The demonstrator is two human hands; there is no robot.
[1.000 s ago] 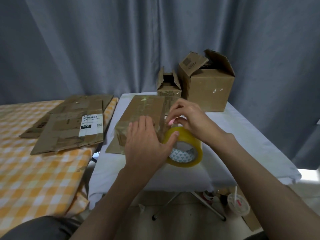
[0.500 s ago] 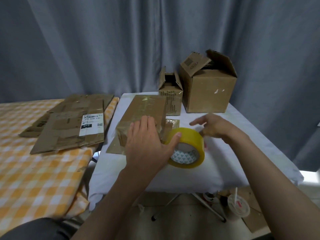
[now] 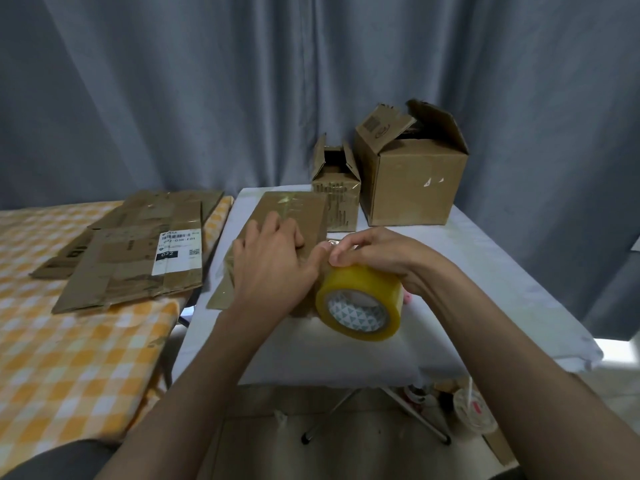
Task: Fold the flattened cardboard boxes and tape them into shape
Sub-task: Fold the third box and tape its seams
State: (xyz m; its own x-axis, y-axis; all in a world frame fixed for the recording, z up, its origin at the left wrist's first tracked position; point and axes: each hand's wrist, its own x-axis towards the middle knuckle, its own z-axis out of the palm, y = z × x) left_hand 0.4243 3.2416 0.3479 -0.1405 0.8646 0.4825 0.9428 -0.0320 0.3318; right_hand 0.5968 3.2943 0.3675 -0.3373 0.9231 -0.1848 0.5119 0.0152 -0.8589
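Observation:
A long brown cardboard box (image 3: 298, 209) lies on the white table (image 3: 485, 271). My left hand (image 3: 270, 268) presses flat on its near end, fingers straight, thumb stretched toward the yellow tape roll (image 3: 360, 303). The roll stands on edge just right of the box end. My right hand (image 3: 377, 258) arches over the roll's top, fingertips curled and pinching at its upper left edge beside my left thumb. The near end of the box is hidden under my left hand.
Several flattened cardboard boxes (image 3: 138, 251) lie stacked on the orange checked tablecloth (image 3: 69, 358) at left. A small open box (image 3: 337, 192) and a larger open box (image 3: 412, 181) stand at the table's back. A cup (image 3: 474, 410) sits on the floor below right.
My right hand left the roll, swung out to the right, then came back over the top of the roll. My left hand stayed pressed on the box.

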